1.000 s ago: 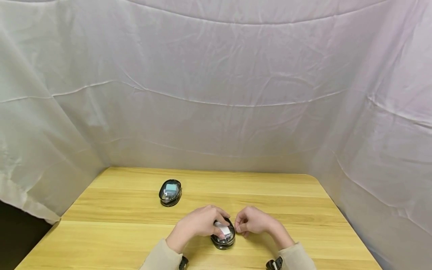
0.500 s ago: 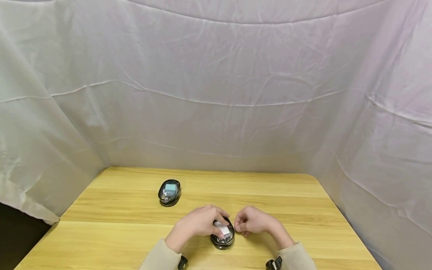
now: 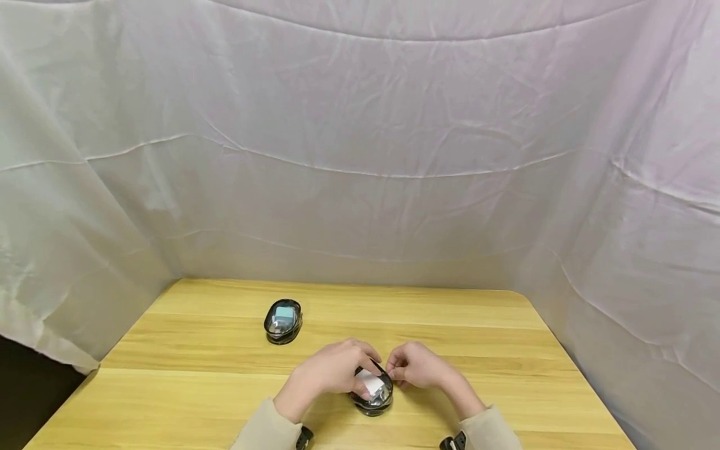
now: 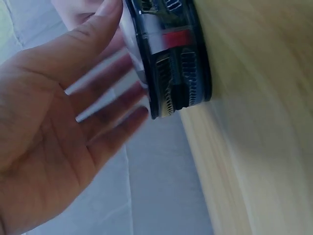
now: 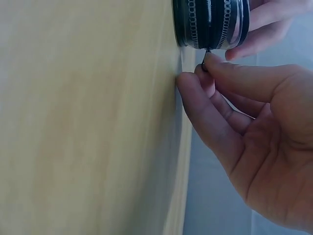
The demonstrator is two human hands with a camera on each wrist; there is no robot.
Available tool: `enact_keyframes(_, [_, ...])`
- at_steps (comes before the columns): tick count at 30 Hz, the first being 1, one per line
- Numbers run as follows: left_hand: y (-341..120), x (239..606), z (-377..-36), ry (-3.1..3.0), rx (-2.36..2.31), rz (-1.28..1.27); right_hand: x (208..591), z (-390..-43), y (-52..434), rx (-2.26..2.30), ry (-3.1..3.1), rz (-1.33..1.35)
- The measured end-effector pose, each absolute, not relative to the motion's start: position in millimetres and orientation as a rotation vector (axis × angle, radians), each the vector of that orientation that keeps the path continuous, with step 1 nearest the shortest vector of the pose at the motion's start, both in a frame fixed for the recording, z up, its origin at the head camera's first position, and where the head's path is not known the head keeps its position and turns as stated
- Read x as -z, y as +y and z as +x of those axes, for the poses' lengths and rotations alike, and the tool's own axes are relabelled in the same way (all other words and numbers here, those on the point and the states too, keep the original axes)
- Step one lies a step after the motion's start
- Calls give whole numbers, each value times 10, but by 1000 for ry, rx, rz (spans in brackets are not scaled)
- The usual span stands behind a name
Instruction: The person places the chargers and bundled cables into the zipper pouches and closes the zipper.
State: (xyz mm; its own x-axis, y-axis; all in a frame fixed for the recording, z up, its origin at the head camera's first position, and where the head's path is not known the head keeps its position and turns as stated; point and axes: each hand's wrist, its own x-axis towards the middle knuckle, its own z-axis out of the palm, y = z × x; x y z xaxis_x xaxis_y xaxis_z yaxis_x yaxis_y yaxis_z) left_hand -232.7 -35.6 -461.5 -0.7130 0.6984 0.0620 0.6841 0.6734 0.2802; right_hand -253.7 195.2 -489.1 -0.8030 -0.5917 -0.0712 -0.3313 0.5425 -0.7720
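A small oval zip case [image 3: 378, 405] with black trim and a see-through top sits on the table in the head view, something white showing inside. My left hand [image 3: 333, 370] holds it from above and the left, thumb and fingers spread over the top. In the right wrist view, my right hand [image 5: 264, 117] pinches a small dark zipper pull [image 5: 205, 65] between thumb and forefinger, at the case's side where the zip teeth run. The left wrist view shows the black side wall [image 4: 178, 73] with a red and white patch, fingertips right at its rim.
A second oval zip case [image 3: 283, 322], clear-topped with a light blue item inside, stands farther back and to the left on the wooden table [image 3: 450, 325]. Pale cloth [image 3: 360, 206] hangs behind the table and along both sides.
My right hand has shifted slightly left and away from me, closer against the case. The left hand stays on top, and the case has barely moved.
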Motion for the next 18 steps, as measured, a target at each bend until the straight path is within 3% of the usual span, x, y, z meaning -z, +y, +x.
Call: enact_keyframes(18, [-330, 4677, -2344, 2841, -476, 1141, 4895, -2551, 1992, 1114, 2433, -760])
